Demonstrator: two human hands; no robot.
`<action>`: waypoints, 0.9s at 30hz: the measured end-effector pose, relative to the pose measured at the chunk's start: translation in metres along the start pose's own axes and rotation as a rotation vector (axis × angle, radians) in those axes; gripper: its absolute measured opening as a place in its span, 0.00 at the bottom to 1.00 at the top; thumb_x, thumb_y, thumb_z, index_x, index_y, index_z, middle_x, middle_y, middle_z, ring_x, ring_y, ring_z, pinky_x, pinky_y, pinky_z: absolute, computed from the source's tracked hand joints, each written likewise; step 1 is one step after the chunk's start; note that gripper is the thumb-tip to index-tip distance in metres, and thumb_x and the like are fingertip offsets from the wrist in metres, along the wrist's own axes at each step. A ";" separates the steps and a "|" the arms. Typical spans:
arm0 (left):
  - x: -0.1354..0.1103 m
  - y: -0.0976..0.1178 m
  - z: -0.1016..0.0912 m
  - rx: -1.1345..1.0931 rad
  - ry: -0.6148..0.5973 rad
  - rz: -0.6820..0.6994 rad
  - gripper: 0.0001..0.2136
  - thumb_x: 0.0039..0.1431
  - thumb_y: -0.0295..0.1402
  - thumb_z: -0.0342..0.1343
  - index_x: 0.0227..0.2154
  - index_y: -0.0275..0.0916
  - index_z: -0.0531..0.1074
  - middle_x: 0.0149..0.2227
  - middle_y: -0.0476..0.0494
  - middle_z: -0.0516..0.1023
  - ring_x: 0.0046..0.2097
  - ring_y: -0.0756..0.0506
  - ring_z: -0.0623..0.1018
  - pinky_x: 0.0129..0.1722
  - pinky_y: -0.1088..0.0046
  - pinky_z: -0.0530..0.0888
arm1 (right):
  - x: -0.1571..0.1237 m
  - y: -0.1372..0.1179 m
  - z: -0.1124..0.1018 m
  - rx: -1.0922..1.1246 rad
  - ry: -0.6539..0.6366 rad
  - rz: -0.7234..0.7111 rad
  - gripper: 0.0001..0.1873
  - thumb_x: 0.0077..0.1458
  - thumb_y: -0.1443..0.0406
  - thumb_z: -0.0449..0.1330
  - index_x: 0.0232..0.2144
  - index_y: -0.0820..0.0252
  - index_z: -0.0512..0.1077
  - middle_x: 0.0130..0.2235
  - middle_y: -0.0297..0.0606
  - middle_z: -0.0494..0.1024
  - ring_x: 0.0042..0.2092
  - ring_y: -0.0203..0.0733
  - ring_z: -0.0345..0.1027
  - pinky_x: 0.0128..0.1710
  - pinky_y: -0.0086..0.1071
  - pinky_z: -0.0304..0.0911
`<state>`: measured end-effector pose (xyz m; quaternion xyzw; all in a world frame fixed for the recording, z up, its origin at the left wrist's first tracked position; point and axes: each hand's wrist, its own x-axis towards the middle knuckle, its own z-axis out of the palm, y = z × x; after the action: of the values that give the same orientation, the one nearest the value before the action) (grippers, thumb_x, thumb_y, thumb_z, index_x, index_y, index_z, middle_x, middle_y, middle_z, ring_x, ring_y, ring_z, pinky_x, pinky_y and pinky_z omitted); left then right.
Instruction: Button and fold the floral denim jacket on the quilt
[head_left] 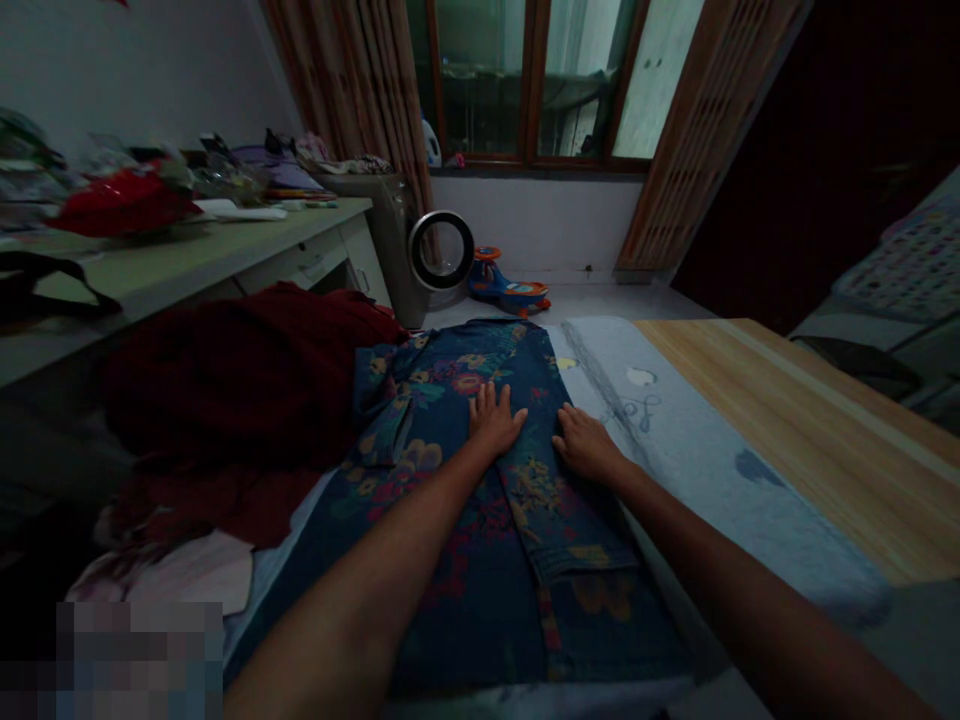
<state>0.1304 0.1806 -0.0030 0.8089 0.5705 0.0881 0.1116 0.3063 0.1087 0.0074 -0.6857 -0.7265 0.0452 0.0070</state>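
A dark blue garment with a flower print (465, 520) lies spread flat on a bed in front of me. My left hand (493, 415) rests flat on the upper middle of it, fingers stretched out and slightly apart. My right hand (583, 440) lies on the cloth just to the right, near the garment's right edge, fingers bent down onto the fabric. Neither hand holds anything that I can see. Both forearms reach in from the bottom of the view.
A dark red cloth (240, 390) is heaped at the left. A pale grey sheet (697, 450) and a wooden board (810, 420) run along the right. A cluttered desk (187, 255) stands at the left; a round fan (441, 250) and toy scooter (510, 290) sit under the window.
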 end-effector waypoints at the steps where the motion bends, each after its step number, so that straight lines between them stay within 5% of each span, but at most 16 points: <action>1: -0.013 0.004 0.001 0.008 -0.002 0.051 0.30 0.67 0.48 0.40 0.66 0.39 0.53 0.71 0.35 0.46 0.71 0.36 0.46 0.66 0.51 0.49 | -0.010 -0.008 0.002 0.013 0.012 -0.022 0.32 0.63 0.58 0.48 0.64 0.71 0.56 0.68 0.54 0.54 0.68 0.54 0.48 0.64 0.43 0.47; 4: -0.057 0.013 0.005 0.035 -0.036 0.248 0.24 0.67 0.42 0.41 0.63 0.43 0.59 0.70 0.38 0.50 0.70 0.38 0.49 0.67 0.51 0.50 | -0.041 -0.028 0.015 0.048 0.063 -0.077 0.33 0.64 0.56 0.46 0.65 0.70 0.55 0.68 0.53 0.54 0.68 0.52 0.47 0.65 0.43 0.47; 8: -0.096 0.015 0.007 0.031 -0.022 0.238 0.23 0.69 0.39 0.40 0.63 0.42 0.59 0.70 0.37 0.52 0.70 0.39 0.52 0.66 0.56 0.54 | -0.067 -0.035 0.027 0.046 0.126 -0.054 0.32 0.66 0.54 0.44 0.65 0.67 0.57 0.68 0.49 0.54 0.68 0.52 0.46 0.66 0.46 0.43; 15: -0.100 0.013 0.006 0.055 0.053 0.219 0.23 0.69 0.40 0.40 0.63 0.43 0.60 0.69 0.39 0.53 0.70 0.40 0.53 0.67 0.59 0.53 | -0.088 -0.015 0.012 0.009 0.081 -0.042 0.31 0.66 0.55 0.45 0.65 0.68 0.57 0.68 0.49 0.54 0.68 0.51 0.47 0.65 0.44 0.46; 20: -0.102 0.017 -0.008 -0.076 -0.094 0.142 0.23 0.69 0.42 0.38 0.63 0.42 0.61 0.70 0.38 0.52 0.70 0.41 0.52 0.66 0.57 0.53 | -0.104 -0.017 -0.009 -0.026 0.013 0.033 0.25 0.63 0.62 0.48 0.59 0.70 0.65 0.64 0.55 0.62 0.64 0.53 0.58 0.62 0.41 0.54; 23: -0.120 0.026 -0.012 -0.142 -0.158 0.109 0.24 0.69 0.43 0.38 0.63 0.40 0.59 0.70 0.36 0.51 0.70 0.39 0.51 0.66 0.54 0.54 | -0.112 -0.031 -0.010 0.019 0.083 -0.024 0.24 0.63 0.65 0.47 0.58 0.70 0.66 0.64 0.54 0.62 0.64 0.51 0.57 0.62 0.41 0.53; 27: -0.155 0.038 -0.001 -0.090 -0.091 0.222 0.26 0.67 0.42 0.44 0.65 0.39 0.56 0.70 0.35 0.48 0.70 0.36 0.49 0.66 0.52 0.52 | -0.120 -0.046 0.010 0.067 0.163 -0.028 0.25 0.65 0.64 0.45 0.61 0.69 0.63 0.66 0.51 0.60 0.66 0.49 0.52 0.64 0.43 0.50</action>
<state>0.1131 0.0227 0.0067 0.8645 0.4671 0.0887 0.1629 0.2672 -0.0139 0.0076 -0.6763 -0.7310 0.0135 0.0898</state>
